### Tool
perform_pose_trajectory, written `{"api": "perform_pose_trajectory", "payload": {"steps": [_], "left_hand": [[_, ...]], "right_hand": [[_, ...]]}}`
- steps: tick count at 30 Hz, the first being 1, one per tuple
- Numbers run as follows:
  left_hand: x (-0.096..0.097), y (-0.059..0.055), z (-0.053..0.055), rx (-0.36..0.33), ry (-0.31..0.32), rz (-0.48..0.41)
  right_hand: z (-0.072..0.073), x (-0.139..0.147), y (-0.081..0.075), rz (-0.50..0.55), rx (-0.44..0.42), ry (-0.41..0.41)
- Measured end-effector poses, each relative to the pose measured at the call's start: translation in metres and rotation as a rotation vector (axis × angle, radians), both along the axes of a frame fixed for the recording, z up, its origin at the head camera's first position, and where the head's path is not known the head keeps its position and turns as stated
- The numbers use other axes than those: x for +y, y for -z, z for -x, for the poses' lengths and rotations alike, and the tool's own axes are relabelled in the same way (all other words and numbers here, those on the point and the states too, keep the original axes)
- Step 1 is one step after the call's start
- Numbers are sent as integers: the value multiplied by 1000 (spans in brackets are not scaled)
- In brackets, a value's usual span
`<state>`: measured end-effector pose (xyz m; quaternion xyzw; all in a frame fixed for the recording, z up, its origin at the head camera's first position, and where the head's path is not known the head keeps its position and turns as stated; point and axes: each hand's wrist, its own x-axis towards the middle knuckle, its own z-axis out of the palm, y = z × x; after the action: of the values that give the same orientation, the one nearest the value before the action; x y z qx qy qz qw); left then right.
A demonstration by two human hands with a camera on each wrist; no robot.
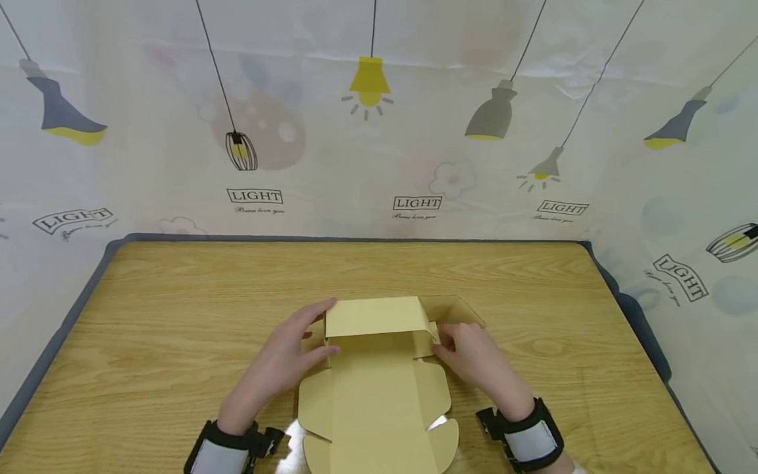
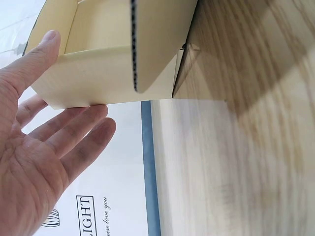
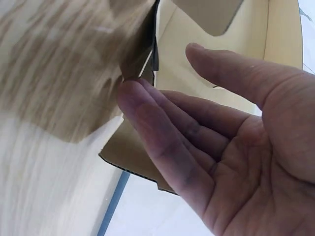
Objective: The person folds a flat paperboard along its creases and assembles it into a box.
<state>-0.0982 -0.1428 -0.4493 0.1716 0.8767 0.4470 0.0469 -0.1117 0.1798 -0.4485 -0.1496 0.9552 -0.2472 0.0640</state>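
A partly folded tan cardboard box [image 1: 373, 395] lies on the table, its far end raised into a squared section and its near part flat with rounded side flaps. My left hand [image 1: 290, 349] holds the left side of that raised end, the thumb at the front edge and fingers behind. In the left wrist view the thumb lies at the rim, with fingers [image 2: 81, 130] along the outer wall. At the other side my right hand [image 1: 474, 352] touches a side flap [image 1: 453, 309] sticking out to the right. Its fingers [image 3: 162, 142] extend along that flap, the thumb apart from them.
The wood-grain table [image 1: 177, 283] has a dark blue-grey edge. Behind it hangs a pale cloth [image 1: 331, 178] printed with lamps and lettering. Black straps [image 1: 524, 434] wrap both wrists. Bright glare shows on the tabletop beside the box's near left flap.
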Motion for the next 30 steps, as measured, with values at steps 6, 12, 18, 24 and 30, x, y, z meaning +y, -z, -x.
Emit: {"api": "perform_pose_trajectory", "payload": {"steps": [6,12,18,24,30], "left_hand": [[1,0,0,9,1,0],[1,0,0,17,2,-1],[2,0,0,13,-2,5],[2,-1,-1,12,-6,3],[2,-2,-1,13,-7,4]], "right_hand": [[1,-1,3,30,-18,29],[2,-3,4,50,-33,36],[2,-5,2,76,-45,54],[2,-6,2,81,-22,67],[0,-8,1,96,-8,52]]}}
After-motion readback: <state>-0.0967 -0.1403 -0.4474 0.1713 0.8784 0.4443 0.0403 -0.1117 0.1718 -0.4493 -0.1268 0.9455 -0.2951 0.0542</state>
